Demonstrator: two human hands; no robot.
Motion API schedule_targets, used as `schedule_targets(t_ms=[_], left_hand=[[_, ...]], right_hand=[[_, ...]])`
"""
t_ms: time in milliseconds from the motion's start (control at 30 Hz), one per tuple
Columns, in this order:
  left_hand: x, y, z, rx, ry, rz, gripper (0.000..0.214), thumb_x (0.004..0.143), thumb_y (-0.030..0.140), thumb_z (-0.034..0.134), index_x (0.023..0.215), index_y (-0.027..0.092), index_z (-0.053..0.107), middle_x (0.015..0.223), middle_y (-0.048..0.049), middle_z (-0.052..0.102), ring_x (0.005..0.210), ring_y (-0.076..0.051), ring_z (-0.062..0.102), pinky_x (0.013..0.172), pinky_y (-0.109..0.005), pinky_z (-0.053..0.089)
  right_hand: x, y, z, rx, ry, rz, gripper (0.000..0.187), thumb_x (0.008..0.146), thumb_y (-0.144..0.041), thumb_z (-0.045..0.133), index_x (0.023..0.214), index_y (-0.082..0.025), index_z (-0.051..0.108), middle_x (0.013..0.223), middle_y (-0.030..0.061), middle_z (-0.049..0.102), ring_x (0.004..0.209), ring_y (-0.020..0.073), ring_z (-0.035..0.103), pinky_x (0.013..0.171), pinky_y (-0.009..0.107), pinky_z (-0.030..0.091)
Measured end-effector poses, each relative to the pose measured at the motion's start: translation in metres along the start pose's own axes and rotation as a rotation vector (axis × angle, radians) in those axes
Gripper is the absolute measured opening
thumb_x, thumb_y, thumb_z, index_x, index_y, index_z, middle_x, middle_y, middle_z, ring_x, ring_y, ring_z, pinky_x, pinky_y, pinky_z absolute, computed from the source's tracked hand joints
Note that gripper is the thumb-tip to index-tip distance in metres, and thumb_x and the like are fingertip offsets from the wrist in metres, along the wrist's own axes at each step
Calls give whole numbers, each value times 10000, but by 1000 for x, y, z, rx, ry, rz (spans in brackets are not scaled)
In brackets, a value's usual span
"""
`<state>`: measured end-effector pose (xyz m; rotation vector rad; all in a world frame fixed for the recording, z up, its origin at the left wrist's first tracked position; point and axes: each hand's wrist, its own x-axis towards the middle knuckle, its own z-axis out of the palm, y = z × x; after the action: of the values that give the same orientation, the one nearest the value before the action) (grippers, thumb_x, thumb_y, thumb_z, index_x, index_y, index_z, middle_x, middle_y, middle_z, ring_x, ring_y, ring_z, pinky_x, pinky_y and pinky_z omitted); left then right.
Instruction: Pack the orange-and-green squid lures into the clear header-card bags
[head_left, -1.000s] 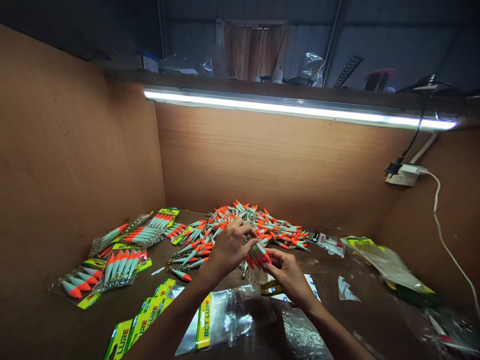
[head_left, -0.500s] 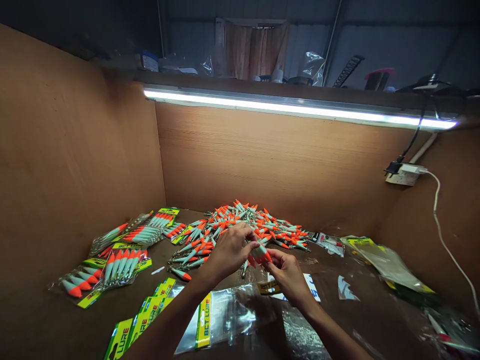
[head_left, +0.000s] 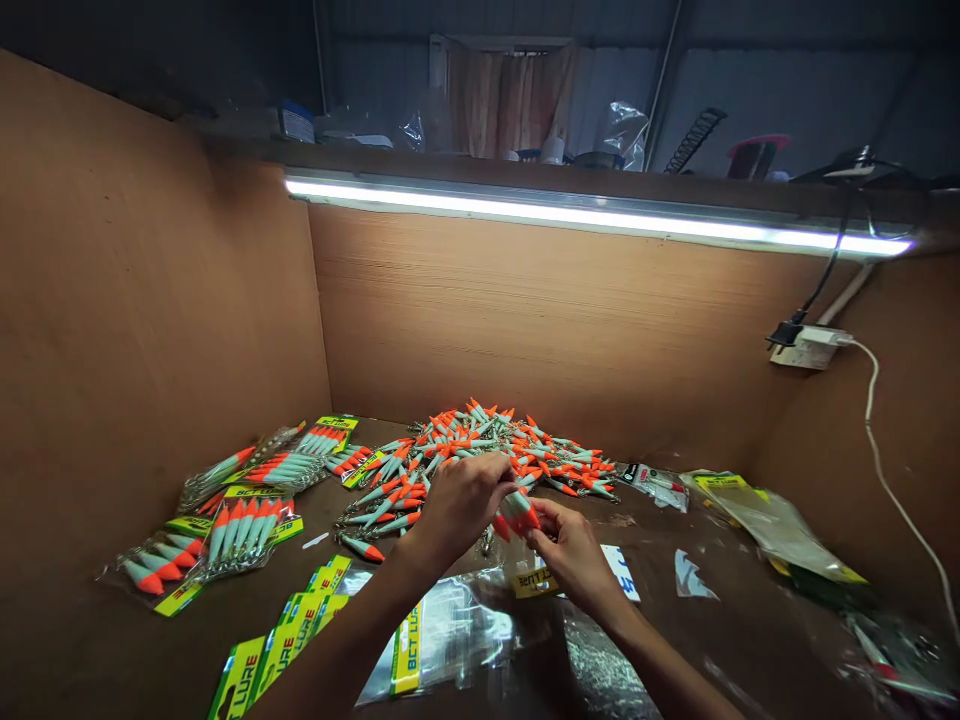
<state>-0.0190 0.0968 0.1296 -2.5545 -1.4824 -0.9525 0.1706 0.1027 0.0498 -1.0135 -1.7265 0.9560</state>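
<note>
Just in front of the lure pile, my left hand [head_left: 469, 497] is closed over the tops of a small bunch of orange and pale-green fishing lures [head_left: 519, 512]. From the right, my right hand [head_left: 574, 550] pinches the same bunch near its orange tips. Below my right hand is a yellow "BCT LURE" header [head_left: 534, 582], upside down; whether its bag surrounds the lures I cannot tell. The large pile of loose lures [head_left: 450, 440] lies behind my hands. Under my forearms are clear bags with yellow headers [head_left: 407, 645].
Filled lure packs [head_left: 244, 525] lie at the left, with overlapping bag headers [head_left: 281, 645] nearer me. More flat bags [head_left: 780, 530] rest at the right. Wooden panels enclose the table, a lit tube [head_left: 600, 217] runs above, and a white cable [head_left: 874, 430] hangs at right.
My left hand has rolled slightly at the wrist over the lures, and the bunch has turned a little. The yellow header below has shifted slightly and looks brighter.
</note>
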Motion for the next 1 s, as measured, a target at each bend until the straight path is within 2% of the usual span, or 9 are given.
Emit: schedule_targets(t_ms=[133,200,333,467,567,733,867,933,1000], left_hand=[[3,-5,7,-39,-45,6,55,906,259,647,852,247,648,830,27,722,777,-173,665,677,-269,396],[4,-9,9,-58,-14,-25,73,902,259,638,832,240,647,833,21,721,771,-172,655,687,-270,402],[-4,-30,8,-90,48,-153,128,908,295,591,821,222,650,822,-4,709,749,-172,630,690,-271,403],[-40,-60,13,-96,-146,-309,261,891,362,559,732,198,684,694,-16,686,660,-181,607,609,-268,361],[-73,-69,26,-163,-251,-386,314,880,376,531,715,180,713,692,-27,692,675,-187,619,604,-263,358],[-105,-62,59,-452,-397,-502,356,862,430,539,813,149,753,667,-27,680,615,-173,605,526,-240,350],[-108,-57,76,-777,-418,-660,501,841,595,565,903,122,720,685,-34,636,566,-158,584,478,-225,373],[-107,-52,80,-1031,-443,-731,584,823,656,578,1106,151,663,767,-35,644,584,-146,605,496,-218,412],[-106,-46,82,-1214,-455,-782,710,791,646,642,1333,206,508,849,-39,662,621,-145,637,527,-216,442]], right_hand=[[-2,25,13,56,-91,113,352,811,-324,667,1135,-197,720,853,55,763,730,229,680,655,317,505],[-2,43,20,92,-93,195,336,796,-324,668,1090,-173,732,808,59,759,654,212,658,577,292,471],[-3,65,21,-1,-47,235,373,775,-322,674,1100,-149,730,865,87,766,743,241,686,643,311,489],[-4,62,13,-266,-27,121,449,813,-420,661,1189,-179,705,987,101,759,913,274,688,804,353,481],[0,55,13,-338,-62,112,538,784,-476,696,1238,-189,677,887,81,764,831,265,690,736,333,469],[8,56,25,7,-209,283,335,759,-389,682,983,-153,760,676,39,728,579,199,643,550,278,435],[-14,61,43,393,-82,378,455,710,-491,760,1005,-147,721,712,41,724,546,182,634,547,287,474],[-35,60,54,546,-10,373,520,718,-517,781,1069,-146,686,816,66,740,634,188,666,619,298,507],[-57,54,64,624,10,393,560,740,-544,772,1125,-155,655,872,77,739,668,180,671,644,292,510]])
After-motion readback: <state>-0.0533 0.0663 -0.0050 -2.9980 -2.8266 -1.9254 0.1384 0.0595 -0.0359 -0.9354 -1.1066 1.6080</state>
